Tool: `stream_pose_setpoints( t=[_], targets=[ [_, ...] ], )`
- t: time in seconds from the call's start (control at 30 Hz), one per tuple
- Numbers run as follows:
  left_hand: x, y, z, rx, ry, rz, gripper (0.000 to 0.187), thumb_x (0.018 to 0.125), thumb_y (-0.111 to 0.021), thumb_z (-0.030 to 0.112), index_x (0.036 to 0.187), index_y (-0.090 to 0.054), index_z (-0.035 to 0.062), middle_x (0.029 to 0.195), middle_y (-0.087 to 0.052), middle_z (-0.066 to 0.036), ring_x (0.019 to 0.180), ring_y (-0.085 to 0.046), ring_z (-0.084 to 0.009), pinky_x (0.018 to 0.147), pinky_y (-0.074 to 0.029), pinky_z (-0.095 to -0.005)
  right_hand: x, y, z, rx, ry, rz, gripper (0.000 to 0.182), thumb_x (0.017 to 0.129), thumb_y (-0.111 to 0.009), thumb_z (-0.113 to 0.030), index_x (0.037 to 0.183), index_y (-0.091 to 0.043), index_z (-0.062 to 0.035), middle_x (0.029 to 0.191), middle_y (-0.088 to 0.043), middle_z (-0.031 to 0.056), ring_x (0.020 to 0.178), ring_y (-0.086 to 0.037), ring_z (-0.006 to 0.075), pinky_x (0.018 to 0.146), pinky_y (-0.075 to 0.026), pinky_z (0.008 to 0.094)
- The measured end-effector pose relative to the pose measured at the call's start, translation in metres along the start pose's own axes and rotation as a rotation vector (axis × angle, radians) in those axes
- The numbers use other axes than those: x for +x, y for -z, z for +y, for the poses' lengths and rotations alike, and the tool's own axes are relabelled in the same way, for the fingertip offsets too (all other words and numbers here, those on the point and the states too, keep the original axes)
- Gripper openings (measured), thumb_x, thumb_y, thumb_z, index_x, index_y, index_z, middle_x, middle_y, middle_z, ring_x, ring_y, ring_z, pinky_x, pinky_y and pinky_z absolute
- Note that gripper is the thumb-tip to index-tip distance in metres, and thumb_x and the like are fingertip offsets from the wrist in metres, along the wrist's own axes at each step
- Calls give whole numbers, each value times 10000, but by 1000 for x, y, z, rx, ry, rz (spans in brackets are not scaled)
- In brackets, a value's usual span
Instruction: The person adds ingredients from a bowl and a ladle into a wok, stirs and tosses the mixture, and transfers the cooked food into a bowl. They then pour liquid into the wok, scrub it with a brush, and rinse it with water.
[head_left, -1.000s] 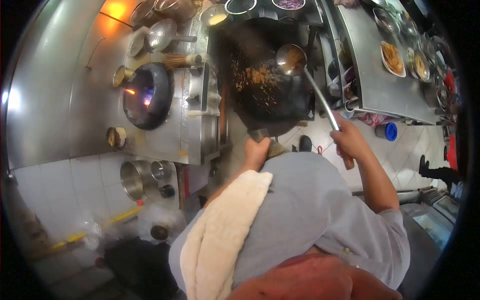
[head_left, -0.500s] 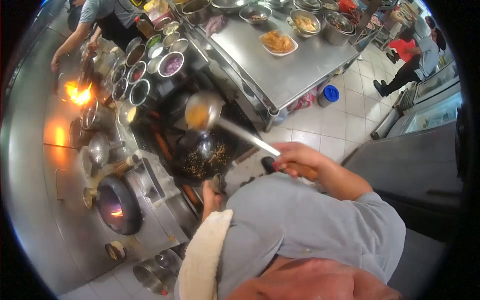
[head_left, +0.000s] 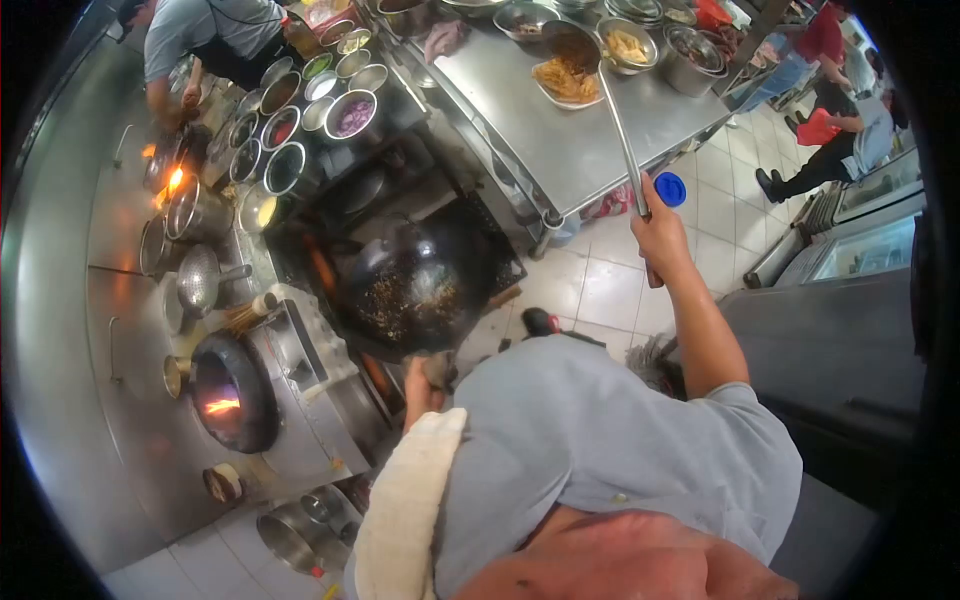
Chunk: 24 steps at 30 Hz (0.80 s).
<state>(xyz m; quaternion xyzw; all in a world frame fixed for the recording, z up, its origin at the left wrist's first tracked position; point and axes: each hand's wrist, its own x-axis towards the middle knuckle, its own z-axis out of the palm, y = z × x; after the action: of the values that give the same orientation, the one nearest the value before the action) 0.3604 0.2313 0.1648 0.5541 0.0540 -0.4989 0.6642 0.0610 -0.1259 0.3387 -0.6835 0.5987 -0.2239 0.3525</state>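
Note:
My right hand (head_left: 661, 232) is closed round the wooden handle of a long metal ladle (head_left: 627, 140), reaching out to the right. The ladle's bowl is tipped over a white dish of orange-brown food (head_left: 567, 84) on the steel table (head_left: 510, 110). Below, my left hand (head_left: 420, 395) grips the near edge of a dark wok (head_left: 440, 270), with a greyish folded cloth (head_left: 437, 370) at the fingers. Brown bits (head_left: 400, 310) lie scattered across the wok's shiny inside.
Several bowls of ingredients, one with chopped purple onion (head_left: 354, 116), stand left of the table. A second wok (head_left: 235, 395) sits over a flame at left, near a perforated skimmer (head_left: 200, 278). One co-worker (head_left: 215, 40) works at a flaming burner; others stand at upper right.
My right hand has swung the ladle from above the wok, up and right, to the dish on the table. My left hand stays at the wok's edge.

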Motion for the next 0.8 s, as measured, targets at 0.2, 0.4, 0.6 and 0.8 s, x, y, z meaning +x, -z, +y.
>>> stream_pose_setpoints(
  t=[0.2,0.4,0.6,0.8],
  targets=[
    [15,12,-1,-182,129,19,194,964,-524,210,976,-608,36,913,-659,-121,810,-656,-244,670,-525,-352,6,1,4,-42,74,66,714,864,-561,-74,1538,-358,-196,677,-566,109,504,-550,179,539,-489,353],
    [17,7,4,-47,161,-7,264,939,-493,259,952,-647,45,927,-700,-83,862,-674,-222,794,-536,-344,26,0,10,-81,23,67,700,870,-604,-111,1526,-373,-197,718,-603,140,560,-596,243,593,-500,385],
    [20,-1,1,-204,193,64,202,954,-521,213,988,-616,38,899,-667,-113,783,-660,-229,680,-532,-343,35,-1,47,-247,262,208,713,854,-621,-133,1518,-373,-208,795,-623,232,726,-616,421,691,-489,451],
    [-18,-24,23,233,-63,-144,247,950,-498,236,1011,-646,47,977,-694,-99,925,-670,-220,847,-532,-352,1,31,18,46,-20,2,688,851,-570,-60,1512,-407,-161,667,-572,95,522,-584,198,527,-487,347]
  ],
)
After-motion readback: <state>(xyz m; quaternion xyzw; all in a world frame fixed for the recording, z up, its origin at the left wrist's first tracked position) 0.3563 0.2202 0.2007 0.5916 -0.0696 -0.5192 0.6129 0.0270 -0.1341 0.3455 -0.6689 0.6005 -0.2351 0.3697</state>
